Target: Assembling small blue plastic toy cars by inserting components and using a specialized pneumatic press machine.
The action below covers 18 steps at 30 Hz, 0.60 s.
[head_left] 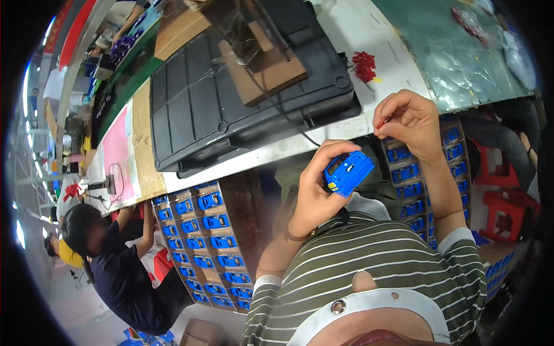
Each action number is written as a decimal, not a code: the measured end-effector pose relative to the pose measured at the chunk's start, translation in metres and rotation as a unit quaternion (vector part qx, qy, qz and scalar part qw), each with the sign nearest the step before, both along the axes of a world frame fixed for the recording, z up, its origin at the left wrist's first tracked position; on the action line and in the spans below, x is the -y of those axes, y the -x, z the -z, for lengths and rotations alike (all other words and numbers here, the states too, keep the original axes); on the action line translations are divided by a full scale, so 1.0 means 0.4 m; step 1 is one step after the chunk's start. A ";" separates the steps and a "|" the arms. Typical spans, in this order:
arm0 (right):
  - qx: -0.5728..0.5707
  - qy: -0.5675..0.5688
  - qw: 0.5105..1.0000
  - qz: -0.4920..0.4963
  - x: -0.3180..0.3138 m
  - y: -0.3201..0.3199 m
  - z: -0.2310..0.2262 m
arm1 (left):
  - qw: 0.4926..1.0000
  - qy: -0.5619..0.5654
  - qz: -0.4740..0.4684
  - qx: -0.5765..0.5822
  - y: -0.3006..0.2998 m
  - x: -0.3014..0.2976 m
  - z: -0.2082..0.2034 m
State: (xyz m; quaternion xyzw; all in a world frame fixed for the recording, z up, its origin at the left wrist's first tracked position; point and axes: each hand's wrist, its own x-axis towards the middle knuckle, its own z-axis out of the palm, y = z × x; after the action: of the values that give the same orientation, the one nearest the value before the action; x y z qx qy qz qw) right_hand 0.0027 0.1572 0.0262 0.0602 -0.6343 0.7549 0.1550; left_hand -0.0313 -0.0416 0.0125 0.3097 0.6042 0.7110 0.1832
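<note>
At the frame's centre, the left hand [317,196] grasped a blue toy car [354,174], which looked light, stiff and smooth, probably best held by its sides. Right of it, the right hand [411,124] pinched a small red piece [382,123], likely easy to drop. Around them, rows of blue cars [217,221] filled the lower left; a bulky black case [193,101] obstructed the worktop [398,52], upper centre; red pieces [365,66] lay upper right.

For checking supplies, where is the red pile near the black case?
In the head view, the red pile lies on the white tabletop, right of the black case, beyond the right hand.
</note>
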 end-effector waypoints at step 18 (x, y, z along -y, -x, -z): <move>0.042 -0.038 0.998 0.007 0.011 -0.003 0.012 | 0.993 -0.043 0.079 0.071 0.018 -0.011 0.007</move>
State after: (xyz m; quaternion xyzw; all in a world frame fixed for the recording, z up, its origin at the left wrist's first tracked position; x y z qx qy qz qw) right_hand 0.0040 0.1530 0.0213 0.0299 -0.6688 0.7312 0.1313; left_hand -0.0384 -0.0373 0.0097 0.3123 0.5326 0.7397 0.2677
